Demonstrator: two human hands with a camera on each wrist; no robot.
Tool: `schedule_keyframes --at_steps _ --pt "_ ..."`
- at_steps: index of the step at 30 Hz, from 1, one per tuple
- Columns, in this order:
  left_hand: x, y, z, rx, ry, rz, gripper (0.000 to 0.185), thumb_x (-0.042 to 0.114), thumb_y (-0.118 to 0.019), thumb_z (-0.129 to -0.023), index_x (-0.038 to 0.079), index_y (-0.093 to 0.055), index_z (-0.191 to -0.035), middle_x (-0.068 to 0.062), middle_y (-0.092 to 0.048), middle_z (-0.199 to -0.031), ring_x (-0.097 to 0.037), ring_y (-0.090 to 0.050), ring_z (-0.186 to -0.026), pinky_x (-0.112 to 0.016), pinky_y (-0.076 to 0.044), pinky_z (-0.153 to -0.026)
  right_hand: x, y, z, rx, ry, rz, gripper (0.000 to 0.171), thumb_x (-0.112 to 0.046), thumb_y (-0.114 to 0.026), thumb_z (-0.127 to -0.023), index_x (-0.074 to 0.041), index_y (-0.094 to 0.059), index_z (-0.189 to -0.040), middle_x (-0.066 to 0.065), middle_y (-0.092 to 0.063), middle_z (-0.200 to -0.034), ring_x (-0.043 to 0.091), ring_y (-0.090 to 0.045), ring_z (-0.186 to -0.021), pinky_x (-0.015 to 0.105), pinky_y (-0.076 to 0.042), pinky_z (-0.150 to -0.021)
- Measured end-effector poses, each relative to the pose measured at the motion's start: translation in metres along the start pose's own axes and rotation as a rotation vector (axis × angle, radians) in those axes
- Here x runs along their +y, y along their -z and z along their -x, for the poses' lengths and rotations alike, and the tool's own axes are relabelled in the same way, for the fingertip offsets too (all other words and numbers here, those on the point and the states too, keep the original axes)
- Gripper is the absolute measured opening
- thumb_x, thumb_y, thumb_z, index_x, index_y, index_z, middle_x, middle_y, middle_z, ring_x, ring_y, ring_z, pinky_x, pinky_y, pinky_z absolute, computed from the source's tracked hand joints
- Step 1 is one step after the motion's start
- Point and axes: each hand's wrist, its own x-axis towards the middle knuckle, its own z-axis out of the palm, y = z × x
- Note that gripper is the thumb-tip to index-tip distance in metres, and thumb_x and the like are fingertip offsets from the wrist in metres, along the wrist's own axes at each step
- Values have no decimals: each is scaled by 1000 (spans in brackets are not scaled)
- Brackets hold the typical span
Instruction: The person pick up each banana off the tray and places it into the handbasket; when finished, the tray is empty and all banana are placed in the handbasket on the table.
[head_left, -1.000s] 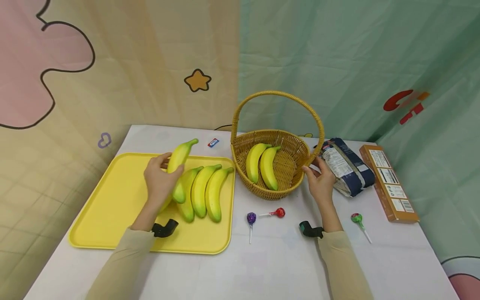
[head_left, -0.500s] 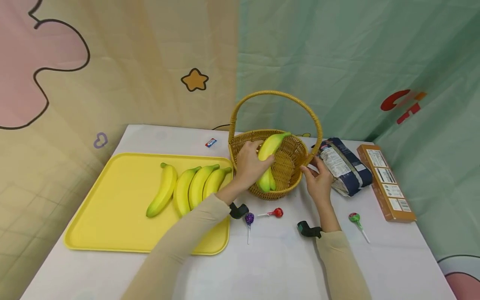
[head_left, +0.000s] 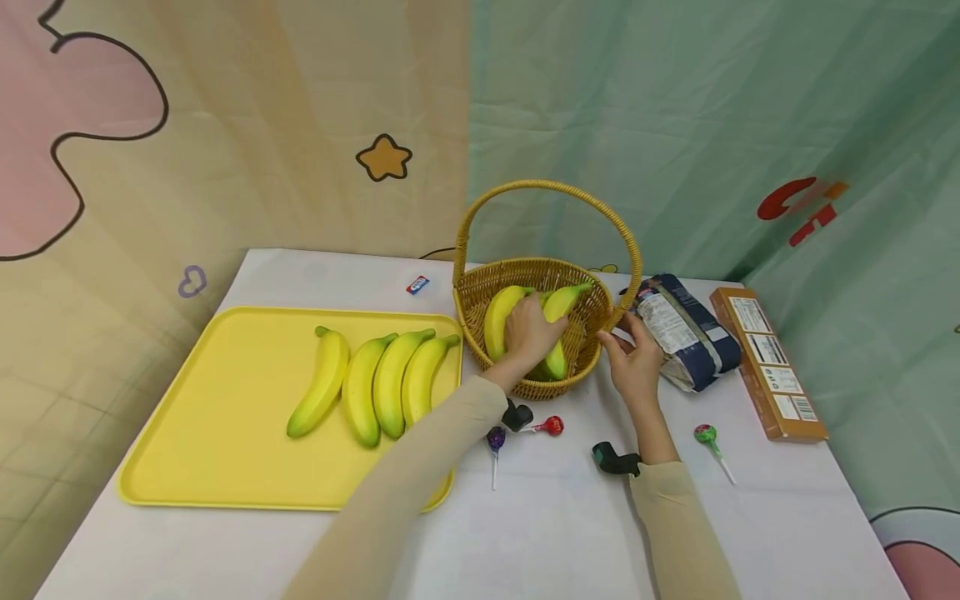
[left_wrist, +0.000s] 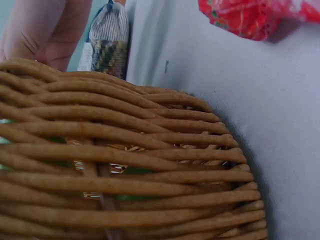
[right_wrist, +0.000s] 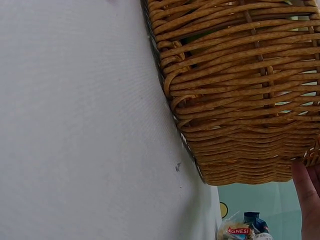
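Observation:
Inside the wicker basket [head_left: 480, 275], my left hand [head_left: 531, 332] grips a yellow-green banana [head_left: 566, 303] and lowers its lower end near the front wall. A second banana [head_left: 495, 323] lies to the left, partly behind that hand; anything under the hand is hidden. On the basket's right side, my right hand [head_left: 636, 358] pinches the rim near the foot of the arched handle [head_left: 547, 185]. The right wrist view shows its fingers [right_wrist: 304, 192] against the woven wall [right_wrist: 240, 115]. Several bananas [head_left: 390, 385] lie on the yellow tray [head_left: 217, 400] to the left.
Purple [head_left: 496, 439] and red [head_left: 553, 426] lollipops lie before the basket, a green lollipop [head_left: 707, 435] further right. Right of the basket are a dark blue package [head_left: 690, 329] and an orange-brown box [head_left: 765, 367]. A small wrapped sweet [head_left: 417, 285] lies behind the tray.
My left hand has carried the banana from over the tray rightward and down into the basket. My right hand keeps its hold on the basket's rim.

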Motion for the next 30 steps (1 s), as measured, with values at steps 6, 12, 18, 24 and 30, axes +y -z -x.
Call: schedule_keyframes --at_steps 6,12,18,24,30 --pt "0 -3 -3 1 52 -39 74 35 -76 -83 3 -46 -142 -11 -69 -110 -24 -65 -88 -35 -53 -73 3 0 -1 -2 -14 9 42 9 -65 -87 16 -54 -127 37 -58 -114 38 -61 -109 9 -50 -85" --pt "-1 -6 -6 -8 79 -80 79 36 -76 -84 5 -39 -147 -13 -62 -126 -27 -63 -108 -37 -53 -88 32 -2 -5 10 -36 -16 44 3 -68 -87 10 -57 -129 31 -61 -116 38 -61 -111 5 -48 -83" --pt "-1 -5 -5 -19 63 -131 73 37 -71 -88 4 -40 -146 -14 -56 -134 -28 -56 -121 -38 -50 -97 38 -3 -5 15 -30 -8 44 -2 -70 -87 6 -58 -129 28 -62 -116 35 -61 -112 5 -47 -84" --pt "-1 5 5 -27 -17 -60 67 33 -68 -90 2 -44 -144 -14 -54 -138 -28 -52 -127 -38 -46 -103 28 -3 -3 11 -48 -7 44 4 -67 -87 10 -56 -129 31 -61 -117 39 -60 -112 5 -47 -84" --pt "-7 46 39 -73 -161 65 61 29 -67 -90 1 -48 -141 -14 -56 -132 -29 -54 -122 -41 -46 -101 8 -1 -1 -3 -7 -4 42 8 -65 -87 16 -54 -127 37 -58 -116 41 -60 -110 6 -48 -84"
